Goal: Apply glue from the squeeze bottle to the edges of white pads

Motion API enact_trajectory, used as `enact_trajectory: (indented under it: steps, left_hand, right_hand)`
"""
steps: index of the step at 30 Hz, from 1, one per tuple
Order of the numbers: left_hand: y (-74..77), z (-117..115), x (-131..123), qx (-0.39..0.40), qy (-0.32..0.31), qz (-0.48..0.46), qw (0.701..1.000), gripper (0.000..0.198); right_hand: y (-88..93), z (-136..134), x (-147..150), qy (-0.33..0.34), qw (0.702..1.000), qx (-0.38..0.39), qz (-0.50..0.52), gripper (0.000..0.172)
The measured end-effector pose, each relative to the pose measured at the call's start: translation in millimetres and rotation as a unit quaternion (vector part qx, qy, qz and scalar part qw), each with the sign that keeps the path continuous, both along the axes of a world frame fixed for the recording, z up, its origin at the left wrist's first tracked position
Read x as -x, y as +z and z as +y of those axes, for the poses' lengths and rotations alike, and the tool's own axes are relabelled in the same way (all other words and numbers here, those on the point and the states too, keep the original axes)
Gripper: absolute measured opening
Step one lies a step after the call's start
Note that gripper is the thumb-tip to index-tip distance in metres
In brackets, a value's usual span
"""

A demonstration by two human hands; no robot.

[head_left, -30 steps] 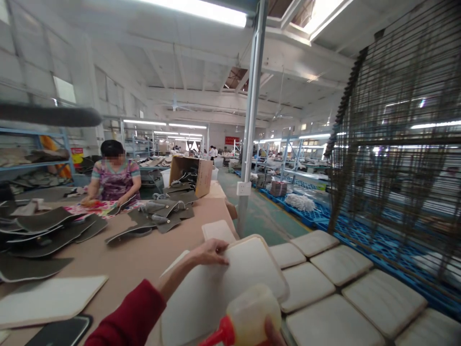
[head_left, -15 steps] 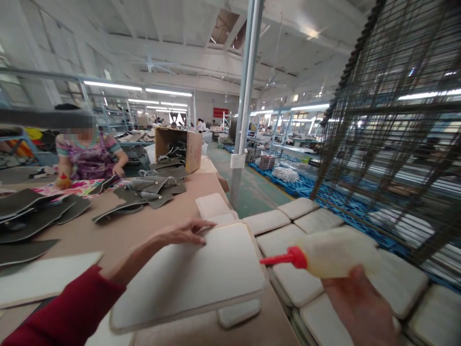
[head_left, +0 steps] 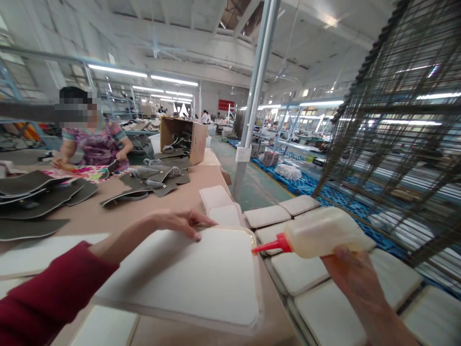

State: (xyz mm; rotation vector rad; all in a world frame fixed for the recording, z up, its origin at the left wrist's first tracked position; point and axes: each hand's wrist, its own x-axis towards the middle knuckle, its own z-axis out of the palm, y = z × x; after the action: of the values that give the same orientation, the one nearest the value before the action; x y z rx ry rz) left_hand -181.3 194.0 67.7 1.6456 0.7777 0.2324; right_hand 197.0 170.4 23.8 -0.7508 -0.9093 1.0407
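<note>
A: From the head camera, what is each hand holding?

B: A worker in a dark-red sleeve (head_left: 61,288) pinches the far edge of a round-cornered white panel (head_left: 201,278) with the left hand (head_left: 182,223), thumb on its upper face. The right hand (head_left: 355,274) is wrapped around a translucent, yellowish squeeze bottle (head_left: 324,233).

A: And where is the panel?

B: In front of the worker, above the brown tabletop (head_left: 86,223), its right rim meeting the tip of the bottle's red nozzle (head_left: 272,244). Whether the tip touches or hovers just off, I cannot tell. A glossy line (head_left: 251,234) shows at the far right corner.

A: What could go wrong?

B: The pinch appears to be the main hold, so the near side could dip or swing, pulling the rim from under the nozzle. A slip inward would likely mark the white face; a slip outward could drip onto the stacked panels (head_left: 327,315) alongside.

A: Any other risk?

B: Squeezing too hard might flood the narrow rim. The left fingertips rest on the far edge, near that glossy corner; sliding them along could smear it, if it is wet.
</note>
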Motion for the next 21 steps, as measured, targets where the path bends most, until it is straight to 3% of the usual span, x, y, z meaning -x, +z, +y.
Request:
enact_trajectory:
  steps: [6, 13, 21]
  left_hand:
    - [3.6, -0.8, -1.0, 0.004, -0.015, -0.001, 1.0, 0.061]
    - [6.3, -0.8, -2.9, 0.012, -0.006, -0.003, 1.0, 0.055]
    - [4.7, 1.3, -0.3, 0.037, -0.021, 0.001, 0.999, 0.063]
  right_hand:
    - [0.2, -7.2, -5.4, 0.009, 1.0, -0.015, -0.002, 0.068]
    - [-1.3, -13.5, -7.3, 0.038, 0.998, -0.027, -0.036, 0.058]
    - [-34.7, -8.3, -45.3, 0.045, 0.995, -0.036, -0.083, 0.038]
